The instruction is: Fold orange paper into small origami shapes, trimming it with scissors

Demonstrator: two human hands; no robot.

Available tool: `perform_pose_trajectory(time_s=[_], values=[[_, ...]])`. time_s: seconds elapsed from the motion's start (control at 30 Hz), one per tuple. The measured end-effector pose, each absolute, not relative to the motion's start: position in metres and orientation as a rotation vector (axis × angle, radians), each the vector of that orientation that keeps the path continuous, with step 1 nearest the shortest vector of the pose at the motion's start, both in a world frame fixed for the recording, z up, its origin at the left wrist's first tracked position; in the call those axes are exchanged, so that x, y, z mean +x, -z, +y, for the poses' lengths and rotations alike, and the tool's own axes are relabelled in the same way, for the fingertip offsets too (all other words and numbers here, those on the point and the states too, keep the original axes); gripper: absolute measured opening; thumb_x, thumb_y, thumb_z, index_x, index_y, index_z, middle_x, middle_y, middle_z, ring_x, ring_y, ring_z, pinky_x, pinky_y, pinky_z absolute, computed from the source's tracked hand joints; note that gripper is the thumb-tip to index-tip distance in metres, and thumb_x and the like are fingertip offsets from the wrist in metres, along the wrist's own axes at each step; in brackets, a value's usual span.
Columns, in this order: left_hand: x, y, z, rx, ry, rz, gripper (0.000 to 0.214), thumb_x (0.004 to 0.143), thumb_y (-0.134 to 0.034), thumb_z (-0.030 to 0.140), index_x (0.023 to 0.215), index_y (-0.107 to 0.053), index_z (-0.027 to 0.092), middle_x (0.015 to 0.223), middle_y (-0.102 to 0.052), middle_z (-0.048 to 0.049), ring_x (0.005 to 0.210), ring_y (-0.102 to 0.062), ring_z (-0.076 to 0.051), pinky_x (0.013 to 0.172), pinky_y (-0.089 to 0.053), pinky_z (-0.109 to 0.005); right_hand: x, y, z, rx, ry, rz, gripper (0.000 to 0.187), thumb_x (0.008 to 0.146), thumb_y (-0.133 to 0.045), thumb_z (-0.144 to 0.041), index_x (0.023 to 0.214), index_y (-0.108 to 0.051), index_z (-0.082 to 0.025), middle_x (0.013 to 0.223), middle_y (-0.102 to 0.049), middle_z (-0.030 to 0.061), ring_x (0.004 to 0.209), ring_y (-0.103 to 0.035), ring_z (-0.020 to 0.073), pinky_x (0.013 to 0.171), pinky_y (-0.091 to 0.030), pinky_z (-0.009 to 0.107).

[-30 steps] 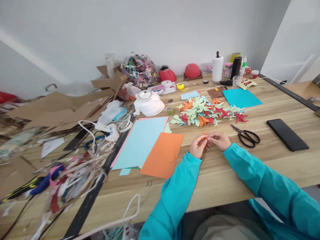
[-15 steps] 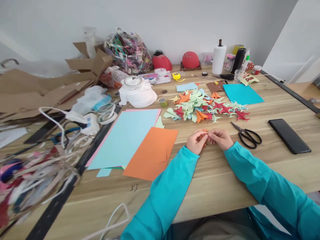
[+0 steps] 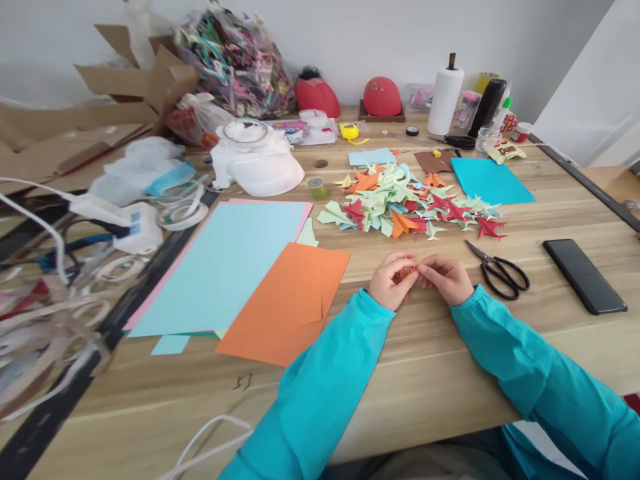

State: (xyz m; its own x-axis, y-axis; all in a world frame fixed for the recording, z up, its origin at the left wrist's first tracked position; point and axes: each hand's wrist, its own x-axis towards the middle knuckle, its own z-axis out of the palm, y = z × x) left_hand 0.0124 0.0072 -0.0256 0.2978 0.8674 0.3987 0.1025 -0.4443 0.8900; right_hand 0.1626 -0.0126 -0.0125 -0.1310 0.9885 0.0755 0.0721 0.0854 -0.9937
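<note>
Close together over the wooden table, both hands work at a small piece of folded orange paper. My left hand is closed around it, hiding most of its shape. The thumb and forefinger of my right hand pinch at its right edge. Just beyond my hands lies a heap of folded paper pieces, mostly pale green, with orange, red and blue among them. Black-handled scissors rest to the right of my right hand. An orange paper sheet with a slit lies left of my left sleeve.
Light blue paper covers other sheets at the left. A black phone lies far right, near a turquoise sheet. Further back are a thread spool, a yellow tape measure and red pincushions. Cables clutter the left edge.
The camera view has shifted slightly, so the things at the left sit further left. My hands stay together on the orange paper, with only small finger movements.
</note>
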Motion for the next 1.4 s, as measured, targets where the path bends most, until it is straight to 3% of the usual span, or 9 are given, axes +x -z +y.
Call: perform_pose_trajectory(time_s=[0.07,0.23,0.37,0.67,0.73,0.83,0.97,1.27,1.4], values=[[0.012,0.025,0.008,1.742,-1.197,0.857,0.008,0.073,-0.06,0.021,0.075,-0.063,0.014,0.104,-0.057,-0.0129,0.091,-0.059,-0.02,0.067,-0.052,-0.028,0.162,0.012,-0.013,-1.144,-1.195,-1.403,0.029,0.075,-0.058,-0.045,0.074,-0.06,-0.016,0.057,-0.058,-0.001,0.049,-0.052,0.0095,0.047,-0.041,0.023],[0.012,0.022,0.006,1.598,-1.143,0.882,0.013,0.072,-0.061,0.024,0.068,-0.059,0.012,0.108,-0.054,-0.0125,0.058,-0.056,-0.008,0.044,-0.048,-0.02,0.161,0.01,-0.015,-1.195,-1.129,-1.393,0.027,0.074,-0.059,-0.044,0.074,-0.059,-0.016,0.055,-0.056,-0.0019,0.048,-0.051,0.009,0.047,-0.042,0.023],[0.012,0.019,0.005,1.54,-1.134,0.905,0.011,0.072,-0.06,0.023,0.069,-0.06,0.012,0.11,-0.052,-0.0115,0.051,-0.052,-0.004,0.039,-0.045,-0.018,0.161,0.01,-0.015,-1.211,-1.106,-1.385,0.028,0.073,-0.061,-0.044,0.073,-0.058,-0.016,0.056,-0.057,-0.0013,0.047,-0.051,0.0089,0.047,-0.043,0.023],[0.012,0.016,0.004,1.612,-1.159,0.986,0.009,0.071,-0.059,0.02,0.07,-0.062,0.012,0.108,-0.053,-0.0124,0.061,-0.055,-0.007,0.043,-0.044,-0.018,0.163,0.013,-0.016,-1.234,-1.055,-1.453,0.022,0.073,-0.063,-0.038,0.078,-0.061,-0.017,0.062,-0.06,0.0007,0.051,-0.053,0.0099,0.049,-0.044,0.024],[0.011,0.014,0.004,1.674,-1.193,0.995,0.013,0.071,-0.059,0.02,0.081,-0.065,0.014,0.108,-0.053,-0.0113,0.067,-0.056,-0.009,0.049,-0.047,-0.018,0.163,0.013,-0.017,-1.237,-1.036,-1.459,0.02,0.073,-0.063,-0.037,0.077,-0.061,-0.017,0.06,-0.06,0.0003,0.051,-0.053,0.01,0.049,-0.044,0.024],[0.008,0.011,0.003,1.767,-1.244,0.978,0.039,0.071,-0.06,0.019,0.11,-0.058,0.019,0.111,-0.052,-0.0095,0.076,-0.054,-0.01,0.053,-0.047,-0.017,0.163,0.011,-0.018,-1.187,-1.087,-1.411,0.019,0.072,-0.064,-0.035,0.074,-0.06,-0.017,0.058,-0.059,-0.0007,0.05,-0.053,0.0098,0.049,-0.044,0.023],[0.008,0.011,0.001,1.707,-1.251,0.927,0.061,0.07,-0.062,0.02,0.127,-0.043,0.023,0.114,-0.049,-0.0089,0.062,-0.049,-0.006,0.044,-0.041,-0.014,0.164,0.009,-0.018,-1.128,-1.126,-1.381,0.017,0.072,-0.065,-0.033,0.074,-0.06,-0.017,0.058,-0.059,-0.0007,0.05,-0.053,0.0095,0.049,-0.045,0.023],[0.014,0.017,0.002,1.506,-1.322,0.887,0.051,0.065,-0.067,0.021,0.113,-0.05,0.022,0.114,-0.047,-0.0078,0.053,-0.046,-0.002,0.045,-0.042,-0.016,0.161,0.009,-0.021,-1.096,-1.102,-1.362,0.015,0.073,-0.065,-0.031,0.075,-0.061,-0.018,0.06,-0.063,0.0008,0.054,-0.058,0.0117,0.052,-0.047,0.025],[0.011,0.017,0.004,1.65,-1.361,0.93,0.033,0.069,-0.066,0.022,0.101,-0.058,0.02,0.115,-0.048,-0.0093,0.087,-0.055,-0.015,0.071,-0.05,-0.026,0.16,0.009,-0.022,-1.092,-1.113,-1.355,0.014,0.073,-0.065,-0.031,0.077,-0.062,-0.018,0.061,-0.063,0.001,0.053,-0.057,0.0115,0.051,-0.047,0.025]])
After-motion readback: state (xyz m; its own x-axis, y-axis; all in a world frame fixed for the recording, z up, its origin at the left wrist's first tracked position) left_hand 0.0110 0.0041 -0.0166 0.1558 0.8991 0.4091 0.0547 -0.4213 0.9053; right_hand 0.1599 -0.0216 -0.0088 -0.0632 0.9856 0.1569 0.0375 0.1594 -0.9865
